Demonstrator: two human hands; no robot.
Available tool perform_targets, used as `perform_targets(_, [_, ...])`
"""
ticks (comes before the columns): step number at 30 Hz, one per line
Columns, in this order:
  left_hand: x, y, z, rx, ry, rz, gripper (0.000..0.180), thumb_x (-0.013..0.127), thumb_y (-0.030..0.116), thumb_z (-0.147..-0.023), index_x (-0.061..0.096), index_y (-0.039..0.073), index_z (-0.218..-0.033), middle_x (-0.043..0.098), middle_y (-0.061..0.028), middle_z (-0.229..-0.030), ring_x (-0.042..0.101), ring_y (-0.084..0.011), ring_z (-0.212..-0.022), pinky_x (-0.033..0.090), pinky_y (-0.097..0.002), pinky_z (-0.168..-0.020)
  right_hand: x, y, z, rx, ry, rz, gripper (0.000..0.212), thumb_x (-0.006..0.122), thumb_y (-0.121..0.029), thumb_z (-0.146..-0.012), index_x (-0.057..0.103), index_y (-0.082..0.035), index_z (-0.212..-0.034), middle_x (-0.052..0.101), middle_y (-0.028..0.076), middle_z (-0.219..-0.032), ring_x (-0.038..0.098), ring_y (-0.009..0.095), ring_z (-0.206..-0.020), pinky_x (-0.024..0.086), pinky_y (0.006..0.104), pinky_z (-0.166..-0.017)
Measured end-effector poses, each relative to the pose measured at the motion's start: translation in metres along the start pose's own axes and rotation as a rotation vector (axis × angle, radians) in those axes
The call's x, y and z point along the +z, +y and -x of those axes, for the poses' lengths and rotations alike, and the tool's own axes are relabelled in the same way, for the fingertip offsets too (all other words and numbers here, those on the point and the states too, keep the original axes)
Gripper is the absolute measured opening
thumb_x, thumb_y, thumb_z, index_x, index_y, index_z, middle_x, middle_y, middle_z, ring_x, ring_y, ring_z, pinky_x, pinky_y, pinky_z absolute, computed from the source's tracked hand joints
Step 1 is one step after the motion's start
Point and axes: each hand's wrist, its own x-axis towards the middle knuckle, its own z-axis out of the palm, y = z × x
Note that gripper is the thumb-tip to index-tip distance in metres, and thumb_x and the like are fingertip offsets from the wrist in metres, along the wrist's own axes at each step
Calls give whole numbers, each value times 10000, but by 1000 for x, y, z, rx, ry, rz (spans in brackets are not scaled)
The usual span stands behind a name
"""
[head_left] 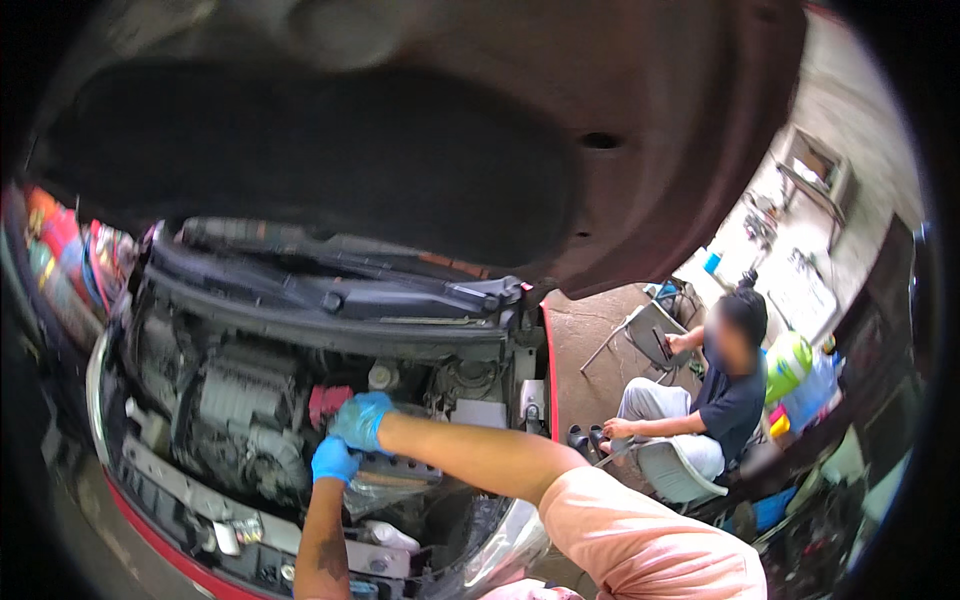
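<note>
Both of my hands wear blue gloves and work close together over the right part of a car's engine bay. My left hand (pixel 335 460) has its fingers curled in, just below the right one. My right hand (pixel 362 422) reaches across from the right, its fingers bent down; what either hand grips is hidden. Beside the right hand lies a red piece (pixel 328 402), perhaps a cover or a cloth. Under the hands and forearm, a boxy part with clear plastic film (pixel 385 492) shows in part. The grey engine (pixel 240 395) is to the left.
The raised hood (pixel 350 160) hangs overhead. A white bottle (pixel 226 538) and a white plastic item (pixel 390 537) rest along the front of the bay. At the right, a person (pixel 735 390) sits on a grey chair (pixel 675 472) near another folding chair (pixel 650 335).
</note>
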Motion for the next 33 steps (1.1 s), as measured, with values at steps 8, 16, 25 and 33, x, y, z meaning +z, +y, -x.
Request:
perform_targets(8, [-20,-14,3,13,-47,-199,327,733,240,-755,721,101,-1051,689,-206,-1085,657,-397,-1009,537,-473,-876,-1,-24,6,52,228,-200,271,608,-173,-822,729,-66,-1040,715,153,-1063,699,336,-975,565,439,-780])
perform_targets(16, [-40,27,9,-106,-160,-324,309,782,253,-717,757,90,-979,709,-184,-1029,680,-355,-980,543,-438,-881,12,-11,42,212,97,-177,301,574,-214,-855,739,-81,-1068,713,139,-1116,683,300,-1040,555,431,-825])
perform_targets(25, [-50,45,3,-181,-291,-604,444,705,359,-769,719,15,-1050,677,-240,-1118,662,-367,-1053,532,-424,-919,139,22,230,417,585,-578,293,465,-291,-987,631,-116,-1154,679,126,-978,672,358,-796,551,465,-663])
perform_targets(33, [-30,34,-2,-242,-225,-581,454,675,401,-786,713,20,-1031,687,-237,-1083,668,-389,-1023,539,-446,-891,252,-13,292,397,1064,-351,207,673,-263,-879,671,-86,-988,702,76,-852,670,284,-633,532,401,-527])
